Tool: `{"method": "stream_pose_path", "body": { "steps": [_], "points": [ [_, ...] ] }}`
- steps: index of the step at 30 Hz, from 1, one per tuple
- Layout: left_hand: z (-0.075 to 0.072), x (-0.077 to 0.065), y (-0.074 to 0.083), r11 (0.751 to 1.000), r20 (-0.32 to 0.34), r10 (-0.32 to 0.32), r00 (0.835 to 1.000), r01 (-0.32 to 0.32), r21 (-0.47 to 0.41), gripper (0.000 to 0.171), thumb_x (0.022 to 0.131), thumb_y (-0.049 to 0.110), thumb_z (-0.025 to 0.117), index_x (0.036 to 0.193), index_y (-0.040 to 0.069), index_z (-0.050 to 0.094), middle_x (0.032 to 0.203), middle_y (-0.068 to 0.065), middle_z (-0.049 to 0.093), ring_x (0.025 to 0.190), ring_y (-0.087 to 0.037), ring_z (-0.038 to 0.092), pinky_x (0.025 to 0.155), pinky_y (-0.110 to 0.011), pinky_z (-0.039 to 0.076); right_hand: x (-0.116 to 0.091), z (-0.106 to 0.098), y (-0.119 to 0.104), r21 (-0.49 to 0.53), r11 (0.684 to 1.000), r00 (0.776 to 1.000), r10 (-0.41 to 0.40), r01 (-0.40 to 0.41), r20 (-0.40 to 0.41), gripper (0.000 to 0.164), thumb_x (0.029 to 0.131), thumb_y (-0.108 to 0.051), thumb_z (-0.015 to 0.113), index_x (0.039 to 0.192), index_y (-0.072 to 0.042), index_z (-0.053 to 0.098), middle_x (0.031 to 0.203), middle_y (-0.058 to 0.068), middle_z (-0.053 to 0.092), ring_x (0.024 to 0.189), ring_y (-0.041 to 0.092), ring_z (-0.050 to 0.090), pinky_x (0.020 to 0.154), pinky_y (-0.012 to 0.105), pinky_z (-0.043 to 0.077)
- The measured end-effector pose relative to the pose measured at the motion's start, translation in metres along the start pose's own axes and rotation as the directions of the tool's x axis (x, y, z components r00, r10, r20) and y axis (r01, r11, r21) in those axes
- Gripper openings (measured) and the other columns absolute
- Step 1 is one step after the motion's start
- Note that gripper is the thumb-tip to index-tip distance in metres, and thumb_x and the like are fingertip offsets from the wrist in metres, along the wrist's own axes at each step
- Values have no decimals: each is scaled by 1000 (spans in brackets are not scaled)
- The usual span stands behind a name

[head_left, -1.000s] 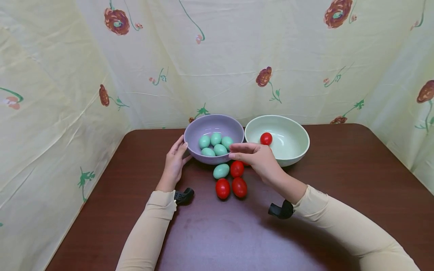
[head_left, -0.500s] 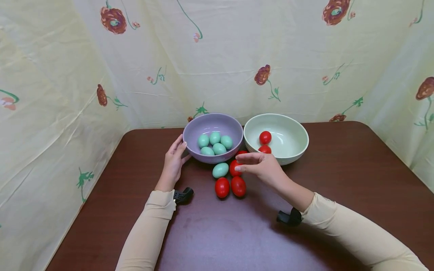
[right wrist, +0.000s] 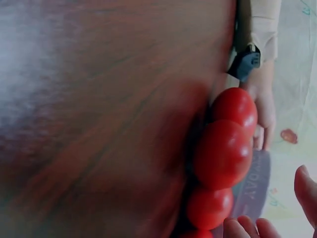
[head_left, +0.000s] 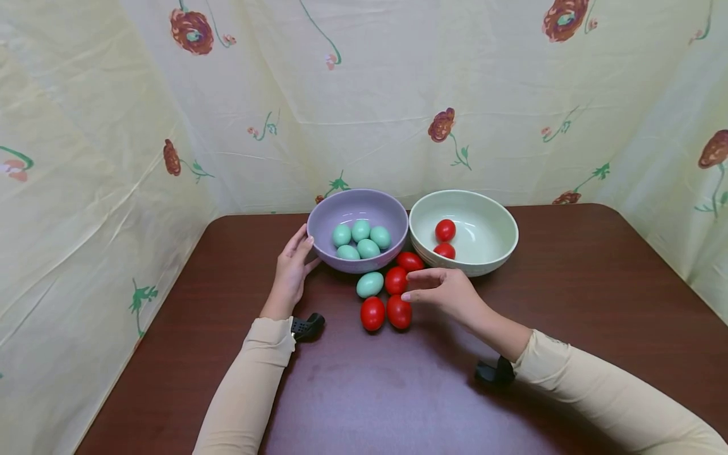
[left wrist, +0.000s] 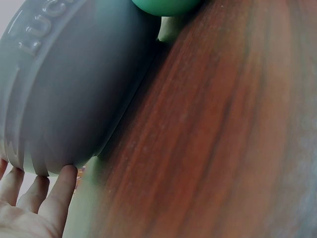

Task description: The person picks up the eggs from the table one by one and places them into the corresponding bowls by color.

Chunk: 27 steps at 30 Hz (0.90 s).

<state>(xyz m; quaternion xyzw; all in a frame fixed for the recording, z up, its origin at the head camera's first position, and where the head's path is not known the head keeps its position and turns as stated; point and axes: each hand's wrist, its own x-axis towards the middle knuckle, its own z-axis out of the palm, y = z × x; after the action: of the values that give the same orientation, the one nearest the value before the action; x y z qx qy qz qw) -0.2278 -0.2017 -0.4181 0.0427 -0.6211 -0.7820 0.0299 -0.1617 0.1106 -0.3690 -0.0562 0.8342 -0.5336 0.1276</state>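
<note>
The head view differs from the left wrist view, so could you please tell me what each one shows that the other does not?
Only the head view shows the red eggs, the green eggs inside the purple bowl, and the right hand. Only the left wrist view shows legible raised lettering on the bowl's outer wall, cut off by the frame. Both show the left hand touching the purple bowl, the green egg outside it and the brown table.
</note>
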Motion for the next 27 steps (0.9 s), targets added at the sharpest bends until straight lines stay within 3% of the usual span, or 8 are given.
{"method": "stream_pose_path", "body": {
  "steps": [6,13,23,27],
  "points": [
    [1,0,0,1000,-1,1,1000,-1,6,56,104,26,53,156,19,35,163,-1,32,146,-17,38,115,-49,40,3,-1,7,2,1000,999,7,-7,32,48,84,-23,80,125,-2,68,114,16,74,107,22,71,82,22,56],
    [1,0,1,1000,-3,2,1000,-2,4,55,103,26,54,155,19,36,163,-1,33,145,-17,39,114,-49,41,4,3,16,-9,999,996,43,-43,72,51,82,-26,82,124,0,68,118,17,73,110,24,69,91,32,58],
    [2,0,1,1000,-2,-1,1000,1,2,56,104,25,53,156,18,35,163,-1,32,146,-17,38,114,-49,41,6,11,20,-38,998,996,61,-59,69,47,80,-27,83,119,-2,71,116,13,74,101,16,68,80,21,55],
    [1,0,1,1000,-1,-1,1000,1,7,56,104,26,53,156,19,34,163,-1,31,146,-16,39,114,-48,42,7,14,20,-16,999,996,48,-47,80,47,81,-24,82,120,-1,70,115,14,74,98,16,70,81,23,57]
  ]
}}
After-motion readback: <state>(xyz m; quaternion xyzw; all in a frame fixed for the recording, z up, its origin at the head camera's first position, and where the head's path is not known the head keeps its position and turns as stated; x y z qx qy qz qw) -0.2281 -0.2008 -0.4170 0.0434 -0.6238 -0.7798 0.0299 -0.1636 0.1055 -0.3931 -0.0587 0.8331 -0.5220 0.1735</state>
